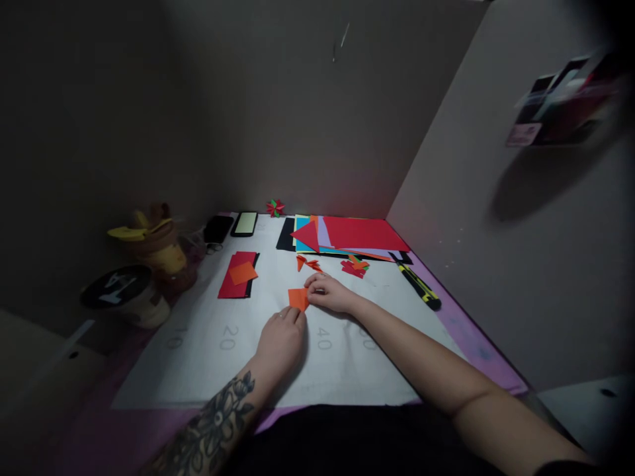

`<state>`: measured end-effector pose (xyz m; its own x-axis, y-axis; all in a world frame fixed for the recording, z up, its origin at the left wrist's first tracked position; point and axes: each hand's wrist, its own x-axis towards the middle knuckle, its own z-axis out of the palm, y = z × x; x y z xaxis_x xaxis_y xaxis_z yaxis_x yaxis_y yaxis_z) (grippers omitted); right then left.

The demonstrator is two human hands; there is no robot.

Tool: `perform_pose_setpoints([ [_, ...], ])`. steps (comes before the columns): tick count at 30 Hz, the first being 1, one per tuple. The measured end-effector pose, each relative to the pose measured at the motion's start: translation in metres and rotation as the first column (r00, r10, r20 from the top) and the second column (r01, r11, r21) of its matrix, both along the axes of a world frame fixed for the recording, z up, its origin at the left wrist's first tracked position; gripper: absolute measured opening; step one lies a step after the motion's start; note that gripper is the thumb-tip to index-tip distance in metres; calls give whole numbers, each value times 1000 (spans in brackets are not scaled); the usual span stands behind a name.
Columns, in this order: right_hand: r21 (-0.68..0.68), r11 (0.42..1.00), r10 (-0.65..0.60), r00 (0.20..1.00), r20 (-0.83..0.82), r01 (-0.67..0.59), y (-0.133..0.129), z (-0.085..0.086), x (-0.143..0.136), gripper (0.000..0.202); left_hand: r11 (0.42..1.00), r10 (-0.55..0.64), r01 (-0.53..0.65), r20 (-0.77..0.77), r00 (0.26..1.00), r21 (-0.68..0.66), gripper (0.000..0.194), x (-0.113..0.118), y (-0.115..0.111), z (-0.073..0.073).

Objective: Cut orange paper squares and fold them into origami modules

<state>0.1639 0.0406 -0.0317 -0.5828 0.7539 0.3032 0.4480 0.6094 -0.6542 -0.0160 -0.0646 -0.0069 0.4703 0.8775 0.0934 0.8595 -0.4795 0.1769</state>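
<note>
A small orange square of paper (297, 299) lies on the white sheet in front of me, between my hands. My left hand (282, 336), with a ring on one finger, has its curled fingers at the paper's lower edge. At the paper's right side, my right hand (327, 293) grips the edge between thumb and fingers. Just beyond the hands are folded orange paper pieces (308, 264). To their right sits a small pile of red, orange and green folded pieces (355, 266).
Red paper strips (231, 279) topped by another orange square (243, 273) lie left. Coloured sheets (364, 233) are stacked at the back, near a utility knife (419, 285). A phone (245, 224), a paper star (275, 207) and a lidded tub (126, 295) stand around the edges.
</note>
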Motion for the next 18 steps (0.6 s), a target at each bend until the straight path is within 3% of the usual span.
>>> perform_pose_setpoints([
  [6,21,990,-138,989,46,137,-2,-7,-11,9,1000,-4,4,-12,1000,17,33,-1,0,-1],
  [13,120,971,-217,974,72,207,-2,-14,-17,11,1000,-7,8,-47,999,25,32,0,-1,-2],
  [18,111,972,-221,969,115,208,-4,-11,-18,11,999,36,-33,-73,997,36,41,2,0,2],
])
